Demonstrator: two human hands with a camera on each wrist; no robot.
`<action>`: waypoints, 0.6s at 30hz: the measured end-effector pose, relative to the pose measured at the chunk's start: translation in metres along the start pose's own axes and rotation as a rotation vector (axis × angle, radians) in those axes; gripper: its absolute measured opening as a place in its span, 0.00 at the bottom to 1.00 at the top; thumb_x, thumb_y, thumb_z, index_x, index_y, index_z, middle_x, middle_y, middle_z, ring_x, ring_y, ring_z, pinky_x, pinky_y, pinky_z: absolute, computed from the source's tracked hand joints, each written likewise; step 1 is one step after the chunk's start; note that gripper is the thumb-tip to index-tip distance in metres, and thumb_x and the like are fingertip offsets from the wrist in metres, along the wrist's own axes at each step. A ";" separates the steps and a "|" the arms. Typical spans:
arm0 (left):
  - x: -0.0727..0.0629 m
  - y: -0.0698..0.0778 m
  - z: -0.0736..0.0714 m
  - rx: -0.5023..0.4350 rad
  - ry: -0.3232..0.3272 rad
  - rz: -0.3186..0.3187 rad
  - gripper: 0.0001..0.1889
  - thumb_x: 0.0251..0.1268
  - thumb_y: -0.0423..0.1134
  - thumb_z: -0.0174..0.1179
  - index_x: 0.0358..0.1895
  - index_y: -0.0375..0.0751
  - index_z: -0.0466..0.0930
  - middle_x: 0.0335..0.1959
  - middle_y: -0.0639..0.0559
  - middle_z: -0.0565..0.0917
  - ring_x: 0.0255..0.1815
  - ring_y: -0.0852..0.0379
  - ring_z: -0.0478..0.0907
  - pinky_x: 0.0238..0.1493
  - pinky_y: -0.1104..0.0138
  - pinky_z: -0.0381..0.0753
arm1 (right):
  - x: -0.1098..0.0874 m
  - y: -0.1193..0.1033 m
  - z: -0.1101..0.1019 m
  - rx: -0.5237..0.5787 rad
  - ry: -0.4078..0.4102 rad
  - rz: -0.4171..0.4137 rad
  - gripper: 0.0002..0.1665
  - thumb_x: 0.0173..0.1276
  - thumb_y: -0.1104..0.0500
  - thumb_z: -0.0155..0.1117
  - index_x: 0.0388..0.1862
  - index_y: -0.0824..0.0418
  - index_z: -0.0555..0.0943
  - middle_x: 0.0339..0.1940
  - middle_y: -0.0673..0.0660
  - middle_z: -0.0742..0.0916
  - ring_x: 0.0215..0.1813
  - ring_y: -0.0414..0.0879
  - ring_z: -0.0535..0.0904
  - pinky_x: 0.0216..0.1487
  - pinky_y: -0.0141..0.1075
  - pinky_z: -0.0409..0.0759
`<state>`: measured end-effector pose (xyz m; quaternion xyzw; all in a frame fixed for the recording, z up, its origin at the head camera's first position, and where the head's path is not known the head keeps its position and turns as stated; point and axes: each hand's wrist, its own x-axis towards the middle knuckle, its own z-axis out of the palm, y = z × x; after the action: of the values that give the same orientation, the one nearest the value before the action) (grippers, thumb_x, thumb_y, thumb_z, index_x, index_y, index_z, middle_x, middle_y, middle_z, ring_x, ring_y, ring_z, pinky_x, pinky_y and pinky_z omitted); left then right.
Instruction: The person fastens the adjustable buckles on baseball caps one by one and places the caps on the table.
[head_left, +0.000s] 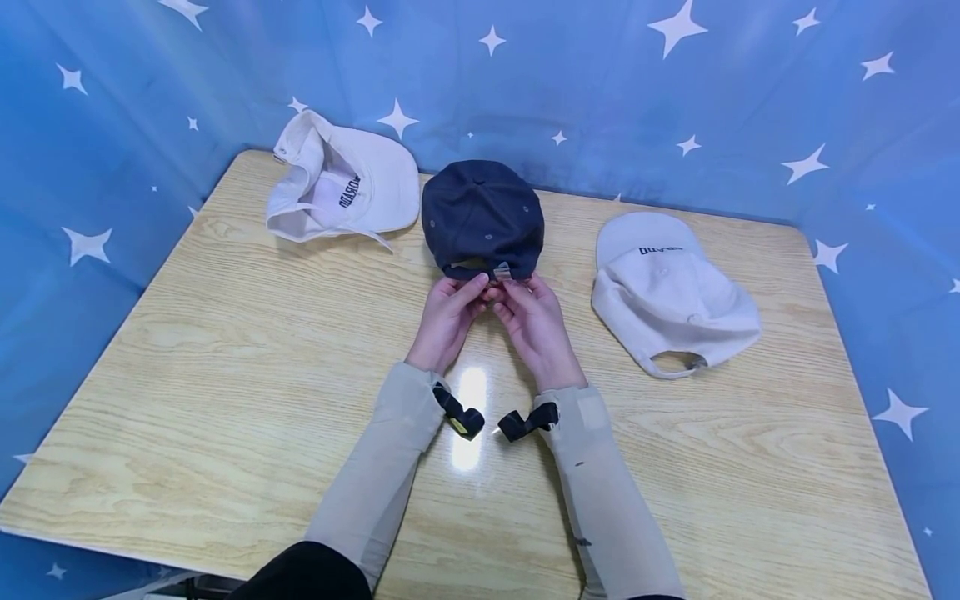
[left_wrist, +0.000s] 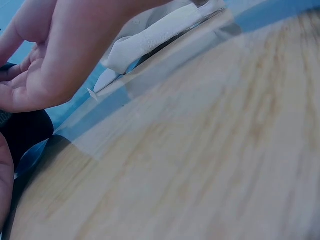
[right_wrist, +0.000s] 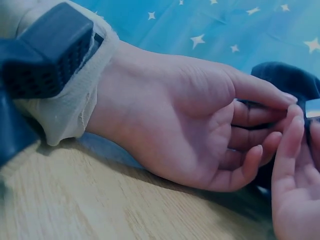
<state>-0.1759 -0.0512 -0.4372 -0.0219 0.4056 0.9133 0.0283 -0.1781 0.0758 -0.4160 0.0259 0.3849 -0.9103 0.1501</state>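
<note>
A dark navy baseball cap point(head_left: 483, 212) sits at the back middle of the table, its rear strap facing me. My left hand point(head_left: 448, 321) pinches the strap at its left side, thumb on top. From the other side my right hand point(head_left: 534, 325) pinches the strap close to its metal buckle point(head_left: 502, 272). Both sets of fingertips meet at the buckle. In the right wrist view the right hand point(right_wrist: 200, 120) has its thumb and forefinger together at the cap point(right_wrist: 287, 82), its other fingers loosely bent. The cap's brim is hidden.
At the back left a white cap point(head_left: 382, 179) lies with its inside showing. Another white cap point(head_left: 667, 283) lies to the right, its strap toward me. The wooden table point(head_left: 225, 358) ends at a blue star-patterned curtain point(head_left: 525, 92) behind.
</note>
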 end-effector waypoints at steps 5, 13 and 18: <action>-0.001 0.001 0.000 -0.016 0.004 -0.012 0.06 0.55 0.39 0.62 0.31 0.41 0.78 0.26 0.51 0.80 0.28 0.59 0.75 0.30 0.71 0.72 | -0.001 -0.002 0.001 0.024 0.024 0.009 0.04 0.65 0.68 0.52 0.38 0.63 0.73 0.32 0.57 0.80 0.32 0.44 0.77 0.32 0.29 0.75; -0.001 0.003 -0.003 -0.091 0.013 -0.020 0.08 0.55 0.40 0.62 0.32 0.43 0.73 0.29 0.50 0.77 0.30 0.57 0.74 0.29 0.71 0.70 | -0.001 -0.007 -0.003 0.099 0.032 -0.030 0.05 0.63 0.68 0.55 0.38 0.64 0.72 0.33 0.57 0.78 0.32 0.44 0.76 0.32 0.29 0.74; 0.000 0.004 -0.004 -0.136 0.009 -0.022 0.07 0.57 0.39 0.61 0.30 0.42 0.73 0.30 0.50 0.77 0.30 0.57 0.74 0.29 0.71 0.70 | 0.000 -0.008 -0.003 0.115 0.019 -0.042 0.05 0.63 0.68 0.55 0.37 0.62 0.72 0.32 0.56 0.79 0.32 0.44 0.75 0.32 0.29 0.74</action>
<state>-0.1758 -0.0565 -0.4366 -0.0324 0.3427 0.9382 0.0347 -0.1802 0.0835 -0.4124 0.0351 0.3339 -0.9335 0.1257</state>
